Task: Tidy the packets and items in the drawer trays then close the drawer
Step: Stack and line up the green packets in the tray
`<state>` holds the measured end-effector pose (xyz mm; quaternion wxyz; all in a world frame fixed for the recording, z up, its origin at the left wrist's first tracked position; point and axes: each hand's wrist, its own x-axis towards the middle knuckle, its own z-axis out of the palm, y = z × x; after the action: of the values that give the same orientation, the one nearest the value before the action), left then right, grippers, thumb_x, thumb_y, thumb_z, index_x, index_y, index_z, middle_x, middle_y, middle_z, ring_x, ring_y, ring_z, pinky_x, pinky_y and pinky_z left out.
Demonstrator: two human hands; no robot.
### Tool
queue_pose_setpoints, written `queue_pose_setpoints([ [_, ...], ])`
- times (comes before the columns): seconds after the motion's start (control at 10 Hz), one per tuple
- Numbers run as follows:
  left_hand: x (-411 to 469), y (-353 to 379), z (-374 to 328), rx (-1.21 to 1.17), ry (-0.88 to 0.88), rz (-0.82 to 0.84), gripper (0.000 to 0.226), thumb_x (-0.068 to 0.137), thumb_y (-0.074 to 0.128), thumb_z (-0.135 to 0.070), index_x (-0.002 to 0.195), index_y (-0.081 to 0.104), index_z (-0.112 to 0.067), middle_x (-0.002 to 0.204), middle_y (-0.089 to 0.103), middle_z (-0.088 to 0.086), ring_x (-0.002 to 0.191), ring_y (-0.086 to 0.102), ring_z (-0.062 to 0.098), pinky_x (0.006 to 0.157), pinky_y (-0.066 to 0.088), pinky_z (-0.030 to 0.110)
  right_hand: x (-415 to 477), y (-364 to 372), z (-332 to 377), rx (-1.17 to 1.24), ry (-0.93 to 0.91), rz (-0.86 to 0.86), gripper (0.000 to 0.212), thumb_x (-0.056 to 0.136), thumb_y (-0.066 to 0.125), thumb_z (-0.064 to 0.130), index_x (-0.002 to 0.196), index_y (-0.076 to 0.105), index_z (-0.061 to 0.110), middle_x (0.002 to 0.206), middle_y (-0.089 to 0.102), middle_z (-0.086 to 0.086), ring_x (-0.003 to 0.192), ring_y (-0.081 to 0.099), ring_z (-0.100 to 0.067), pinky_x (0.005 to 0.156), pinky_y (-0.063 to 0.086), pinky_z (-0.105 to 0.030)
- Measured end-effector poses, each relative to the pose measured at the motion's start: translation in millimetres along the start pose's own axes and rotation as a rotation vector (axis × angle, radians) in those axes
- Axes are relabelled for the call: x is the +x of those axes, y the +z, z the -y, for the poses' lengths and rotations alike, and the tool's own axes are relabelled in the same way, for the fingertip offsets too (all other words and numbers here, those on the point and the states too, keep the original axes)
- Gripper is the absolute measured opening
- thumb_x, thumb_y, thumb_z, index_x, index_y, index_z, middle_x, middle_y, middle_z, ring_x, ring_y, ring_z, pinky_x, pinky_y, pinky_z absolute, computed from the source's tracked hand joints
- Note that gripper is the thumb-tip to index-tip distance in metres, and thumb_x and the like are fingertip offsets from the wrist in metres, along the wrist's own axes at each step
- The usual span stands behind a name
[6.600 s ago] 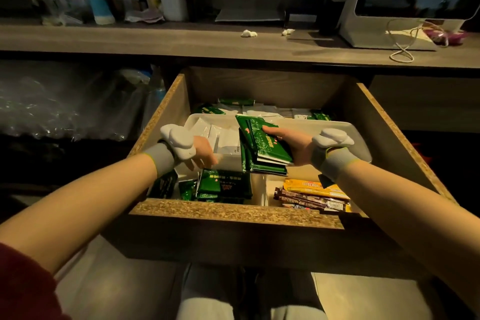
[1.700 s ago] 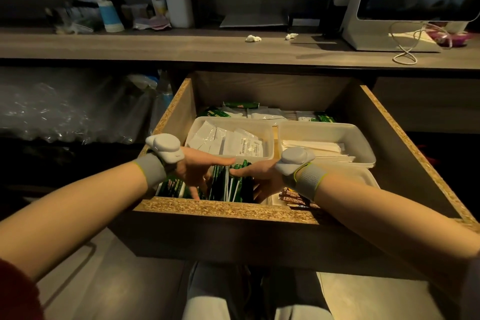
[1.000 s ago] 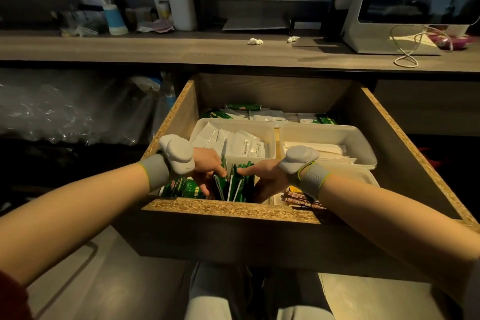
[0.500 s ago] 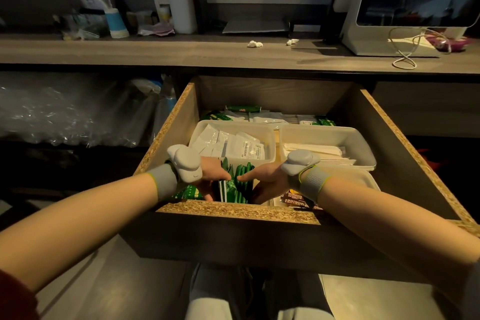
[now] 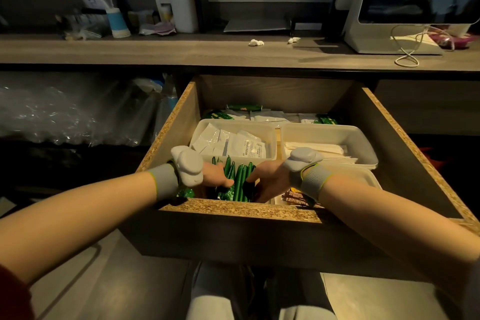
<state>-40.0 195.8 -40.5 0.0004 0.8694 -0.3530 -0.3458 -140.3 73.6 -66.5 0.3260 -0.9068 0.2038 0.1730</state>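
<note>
The wooden drawer (image 5: 233, 212) stands pulled out below the counter. At its near left corner a bunch of green packets (image 5: 237, 182) stands on edge. My left hand (image 5: 214, 176) presses on the bunch from the left and my right hand (image 5: 267, 179) from the right, fingers down among the packets. A white tray (image 5: 270, 128) behind them holds white sachets (image 5: 233, 143). Beside it, a second white tray (image 5: 363, 145) holds flat pale packets. Brown and orange packets (image 5: 294, 195) lie under my right wrist.
More green and white packets (image 5: 262, 114) lie at the drawer's back. The counter (image 5: 181, 52) above carries a white bottle (image 5: 183, 2), a blue and white cup (image 5: 117, 22), a white machine (image 5: 415, 5) with a cable, and paper scraps. Crinkled plastic (image 5: 65, 114) fills the shelf at left.
Over the last second my hands have drawn closer together on the green packets, which now stand upright in a tighter bunch. Earlier my right hand held a stack of green packets over the trays.
</note>
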Motion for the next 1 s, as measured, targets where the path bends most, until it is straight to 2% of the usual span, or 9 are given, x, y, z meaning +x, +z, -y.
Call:
queue_pose_setpoints([
  [0.2,9.0,-8.2,11.2,-0.296,-0.069,0.187,0.033,0.097,0.048,-0.022,0.120,0.050,0.002,0.112,0.059,0.015,0.095,0.059,0.024,0.096,0.046,0.041,2.1,-4.6,0.1,-0.053,-0.009,0.027,0.053,0.079,0.070,0.029,0.125,0.055,0.007,0.124,0.061,-0.013,0.111,0.059,-0.027,0.090,0.046,-0.031],
  [0.3,16.3,-10.4,16.0,-0.234,-0.040,0.242,0.018,0.093,0.055,-0.020,0.081,0.050,-0.008,0.071,0.052,0.005,0.060,0.051,0.014,0.065,0.050,0.029,12.7,-4.2,1.5,0.079,0.138,-0.019,0.036,0.088,0.058,0.012,0.118,0.058,-0.008,0.118,0.064,-0.024,0.084,0.067,-0.028,0.078,0.056,-0.033],
  [0.4,22.7,-12.1,18.6,-0.272,-0.039,0.303,0.031,0.090,0.059,-0.016,0.065,0.042,-0.012,0.055,0.049,0.003,0.042,0.048,0.012,0.050,0.047,0.022,20.2,-9.2,-3.4,0.030,0.170,-0.106,0.032,0.080,0.067,0.008,0.107,0.064,-0.008,0.101,0.070,-0.021,0.068,0.066,-0.021,0.063,0.060,-0.026],
  [0.5,25.8,-11.0,14.4,-0.285,-0.050,0.338,0.023,0.090,0.059,-0.017,0.072,0.048,-0.008,0.064,0.050,0.006,0.044,0.052,0.012,0.043,0.052,0.020,20.3,-14.4,-13.1,0.043,0.214,-0.081,0.034,0.079,0.068,0.005,0.110,0.062,-0.010,0.072,0.062,-0.008,0.054,0.058,-0.011,0.042,0.050,-0.015],
  [0.6,29.4,-8.7,12.3,-0.330,-0.027,0.327,0.021,0.091,0.057,-0.013,0.073,0.049,-0.006,0.070,0.052,0.008,0.058,0.053,0.015,0.043,0.054,0.021,15.6,-17.1,-9.6,-0.001,0.229,-0.057,0.040,0.080,0.067,0.009,0.117,0.061,-0.007,0.091,0.062,-0.008,0.069,0.055,-0.018,0.059,0.049,-0.022],
  [0.7,26.8,-10.8,11.2,-0.348,-0.022,0.338,0.010,0.093,0.048,0.001,0.085,0.050,-0.005,0.078,0.060,0.013,0.066,0.060,0.019,0.052,0.056,0.024,10.1,-19.8,5.1,0.033,0.174,-0.104,0.035,0.088,0.057,0.011,0.120,0.059,-0.005,0.093,0.070,-0.011,0.059,0.051,-0.013,0.041,0.036,-0.015],
  [0.8,27.1,-13.2,16.0,-0.356,-0.018,0.284,0.035,0.092,0.035,0.014,0.119,0.049,-0.004,0.097,0.064,0.021,0.077,0.064,0.026,0.063,0.052,0.031,2.8,-15.2,15.1,0.309,0.063,-0.126,0.032,0.094,0.046,0.009,0.125,0.055,0.010,0.055,0.052,-0.001,0.027,0.039,-0.001,0.029,0.030,-0.012],
  [0.9,22.2,-18.6,22.9,-0.342,-0.013,0.276,0.047,0.090,0.034,0.016,0.120,0.054,-0.013,0.086,0.063,0.013,0.074,0.063,0.021,0.067,0.051,0.030,0.3,-7.1,20.1,0.277,0.081,0.007,0.035,0.098,0.041,0.016,0.131,0.053,0.016,0.033,0.048,0.004,0.018,0.032,-0.002,0.027,0.026,-0.009],
  [1.0,22.5,-23.2,29.7,-0.360,-0.098,0.191,0.031,0.092,0.038,0.009,0.107,0.057,-0.009,0.071,0.054,0.009,0.060,0.052,0.015,0.061,0.046,0.026,-2.7,-6.9,27.1,0.293,0.163,0.032,0.038,0.098,0.044,0.024,0.132,0.051,0.008,0.032,0.046,-0.001,0.013,0.029,-0.001,0.024,0.022,-0.005],
])
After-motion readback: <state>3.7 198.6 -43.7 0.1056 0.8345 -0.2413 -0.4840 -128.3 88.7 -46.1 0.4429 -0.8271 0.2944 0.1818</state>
